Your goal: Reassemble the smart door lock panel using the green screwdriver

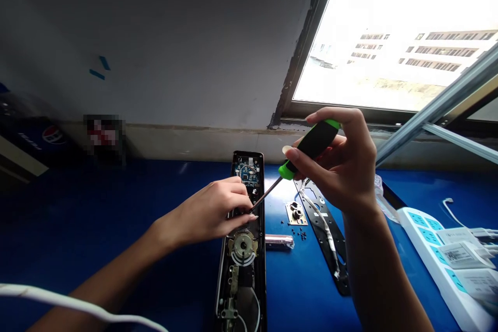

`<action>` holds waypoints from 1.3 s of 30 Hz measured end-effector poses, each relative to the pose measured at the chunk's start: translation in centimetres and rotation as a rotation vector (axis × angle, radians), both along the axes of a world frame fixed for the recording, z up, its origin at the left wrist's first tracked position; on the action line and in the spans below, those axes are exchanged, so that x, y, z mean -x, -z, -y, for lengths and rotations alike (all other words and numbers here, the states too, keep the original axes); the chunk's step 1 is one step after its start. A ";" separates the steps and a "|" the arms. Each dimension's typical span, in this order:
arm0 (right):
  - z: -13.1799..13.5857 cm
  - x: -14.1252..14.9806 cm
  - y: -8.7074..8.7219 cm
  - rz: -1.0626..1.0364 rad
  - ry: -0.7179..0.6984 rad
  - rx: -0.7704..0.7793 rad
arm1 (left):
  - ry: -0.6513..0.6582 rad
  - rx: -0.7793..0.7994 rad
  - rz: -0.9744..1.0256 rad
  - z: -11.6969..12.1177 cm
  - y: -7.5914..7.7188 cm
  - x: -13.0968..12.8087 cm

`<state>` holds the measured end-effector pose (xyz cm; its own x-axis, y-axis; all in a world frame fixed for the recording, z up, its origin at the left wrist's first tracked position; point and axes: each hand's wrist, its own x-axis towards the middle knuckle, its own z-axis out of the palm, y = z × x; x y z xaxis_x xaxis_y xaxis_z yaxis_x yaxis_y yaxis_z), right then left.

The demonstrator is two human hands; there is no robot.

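A long black electronic door lock housing, its inside exposed, lies lengthwise on the blue table. A blue circuit board sits at its far end, with a round metal part nearer me. My right hand grips a green and black screwdriver, tilted so that its shaft runs down left into the housing. Over the housing's middle, my left hand has its fingers pinched together around the screwdriver's tip. Whatever is between those fingers is hidden.
Right of the housing lie a small metal plate, several loose screws, a pinkish cylinder and a black perforated plate with a white cable. A white power strip holds plugged-in adapters. A white cable crosses the lower left.
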<state>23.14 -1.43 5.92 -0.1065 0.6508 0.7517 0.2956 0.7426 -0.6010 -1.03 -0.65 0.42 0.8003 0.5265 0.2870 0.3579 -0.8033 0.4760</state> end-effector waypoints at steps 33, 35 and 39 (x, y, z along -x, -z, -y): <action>0.5 3.7 1.2 0.134 -0.198 -0.119 | -0.255 0.297 -0.169 -1.5 -1.0 3.1; 0.5 3.7 1.2 0.131 -0.182 -0.133 | -0.256 0.278 -0.185 -1.4 -0.7 2.6; 0.5 3.9 1.6 0.166 -0.176 -0.116 | -0.246 0.272 -0.192 -1.4 -0.4 2.2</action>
<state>19.21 -1.90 4.33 -0.3380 0.5223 0.7829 0.2435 0.8521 -0.4633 -3.18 0.78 0.77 0.6664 0.7450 -0.0309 0.6264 -0.5369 0.5651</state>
